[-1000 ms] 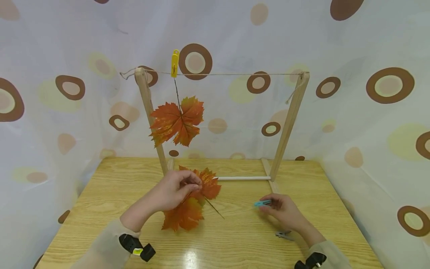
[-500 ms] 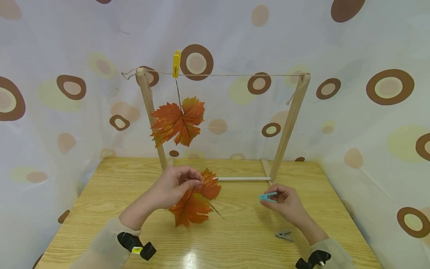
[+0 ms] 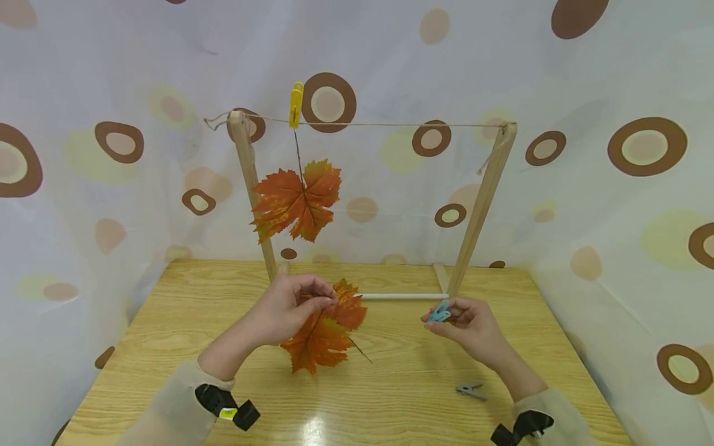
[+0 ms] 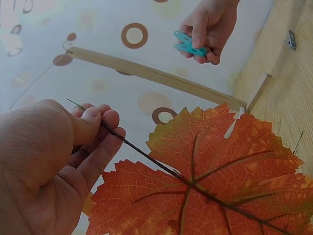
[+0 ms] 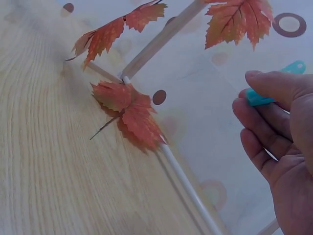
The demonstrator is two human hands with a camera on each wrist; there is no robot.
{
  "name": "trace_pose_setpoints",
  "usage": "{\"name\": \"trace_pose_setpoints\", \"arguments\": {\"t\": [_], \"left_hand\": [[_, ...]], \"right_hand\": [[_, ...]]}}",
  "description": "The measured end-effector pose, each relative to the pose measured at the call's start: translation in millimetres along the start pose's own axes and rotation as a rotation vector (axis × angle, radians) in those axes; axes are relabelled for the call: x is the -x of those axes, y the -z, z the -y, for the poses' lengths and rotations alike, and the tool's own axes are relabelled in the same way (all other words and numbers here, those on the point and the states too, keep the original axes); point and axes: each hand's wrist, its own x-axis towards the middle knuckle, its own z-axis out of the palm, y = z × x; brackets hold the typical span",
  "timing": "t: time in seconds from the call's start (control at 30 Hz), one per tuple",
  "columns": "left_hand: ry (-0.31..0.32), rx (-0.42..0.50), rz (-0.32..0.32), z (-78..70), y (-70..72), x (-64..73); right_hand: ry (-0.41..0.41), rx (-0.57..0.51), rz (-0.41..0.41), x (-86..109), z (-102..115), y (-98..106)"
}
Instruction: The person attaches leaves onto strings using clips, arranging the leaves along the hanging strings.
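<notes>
Apparently pre-clipping: left fingers (image 3: 315,284) pinched on leaf stem (image 4: 141,151), right fingers (image 5: 259,125) on blue clothespin (image 3: 439,311); next likely wants lifting both to string (image 3: 390,124) above them.

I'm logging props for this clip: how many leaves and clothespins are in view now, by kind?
Leaves: 3 (hanging leaf, held leaf in the left hand, lying leaf)
Clothespins: 3 (yellow clothespin on the line, blue clothespin in the right hand, grey clothespin on the table)
Total: 6

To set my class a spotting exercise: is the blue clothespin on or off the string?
Off: the right hand holds the blue clothespin below the string and apart from it.
</notes>
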Motion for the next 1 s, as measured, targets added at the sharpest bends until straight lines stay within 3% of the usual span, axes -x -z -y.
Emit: {"name": "trace_pose_setpoints", "arguments": {"t": [0.37,0.7,1.0], "left_hand": [[-0.001,-0.002,0.000,-0.7,0.7,2.1],[-0.015,-0.010,-0.001,-0.1,0.9,3.0],[-0.009,-0.014,-0.003,2.3,1.3,3.8]], "right_hand": [[0.029,0.017,0.107,-14.6,13.5,1.0],[-0.151,0.076,0.128,-21.2,20.0,-1.5],[-0.145,0.053,0.170,-22.0,21.4,-3.5]]}}
